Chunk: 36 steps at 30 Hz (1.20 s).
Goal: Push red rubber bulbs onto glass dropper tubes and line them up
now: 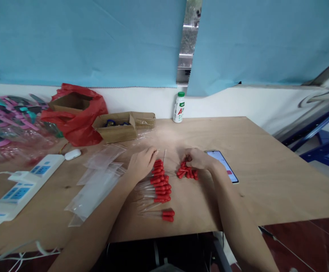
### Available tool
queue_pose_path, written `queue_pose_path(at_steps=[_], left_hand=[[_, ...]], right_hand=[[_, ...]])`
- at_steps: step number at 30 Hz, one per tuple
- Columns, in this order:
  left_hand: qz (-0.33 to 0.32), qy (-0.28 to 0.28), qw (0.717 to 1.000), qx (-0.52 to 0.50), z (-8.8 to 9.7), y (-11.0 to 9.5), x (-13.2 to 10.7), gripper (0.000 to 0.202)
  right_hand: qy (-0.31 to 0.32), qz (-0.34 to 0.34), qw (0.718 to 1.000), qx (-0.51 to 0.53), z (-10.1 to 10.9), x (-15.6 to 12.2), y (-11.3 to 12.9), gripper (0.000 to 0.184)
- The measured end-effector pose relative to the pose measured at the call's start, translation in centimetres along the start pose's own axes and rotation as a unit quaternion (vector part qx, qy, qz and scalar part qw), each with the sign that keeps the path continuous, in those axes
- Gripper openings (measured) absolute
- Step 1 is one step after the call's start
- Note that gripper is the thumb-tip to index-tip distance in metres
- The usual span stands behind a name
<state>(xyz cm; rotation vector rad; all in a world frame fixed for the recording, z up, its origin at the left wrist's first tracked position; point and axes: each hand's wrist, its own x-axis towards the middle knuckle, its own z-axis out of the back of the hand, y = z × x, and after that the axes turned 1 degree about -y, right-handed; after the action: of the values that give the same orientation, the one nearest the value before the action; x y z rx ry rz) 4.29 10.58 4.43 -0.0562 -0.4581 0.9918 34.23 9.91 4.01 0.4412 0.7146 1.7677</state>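
Note:
In the middle of the wooden table, droppers with red rubber bulbs (pixel 162 189) and clear tubes lie in a column, bulbs to the right. My left hand (pixel 143 162) is at the far end of this column, its fingers bent and pressed together. What it grips, if anything, is hidden. A single clear tube (pixel 165 155) lies just right of its fingertips. My right hand (pixel 197 158) reaches into a small pile of loose red rubber bulbs (pixel 191 173), fingers curled and pinched around a bulb. The fingers partly cover that bulb.
Clear plastic bags (pixel 99 189) lie left of the droppers, beside a white power strip (pixel 25 185). Behind are a cardboard box (pixel 116 130), a red plastic bag (pixel 87 128) and a white bottle (pixel 179 109). A phone (pixel 224 166) lies right of my right hand.

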Motion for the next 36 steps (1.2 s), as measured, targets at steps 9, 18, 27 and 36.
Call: queue_pose_path(at_steps=[9,18,27,36], left_hand=[[0.004,0.002,1.000,0.002,-0.2,0.2,0.0,0.036],[-0.016,-0.022,0.999,-0.041,0.0,-0.2,-0.1,0.030],[-0.059,-0.056,0.996,-0.037,0.4,-0.4,-0.3,0.035],[-0.108,-0.101,0.986,-0.077,-0.2,0.6,-0.2,0.041]], right_hand=[[-0.009,0.022,1.000,0.005,0.3,-0.4,-0.3,0.036],[-0.199,0.141,0.961,0.130,-1.5,0.9,2.7,0.019],[-0.224,0.178,0.924,0.253,-4.8,0.7,7.6,0.030],[-0.240,0.183,0.930,0.211,-5.5,1.2,7.3,0.028]])
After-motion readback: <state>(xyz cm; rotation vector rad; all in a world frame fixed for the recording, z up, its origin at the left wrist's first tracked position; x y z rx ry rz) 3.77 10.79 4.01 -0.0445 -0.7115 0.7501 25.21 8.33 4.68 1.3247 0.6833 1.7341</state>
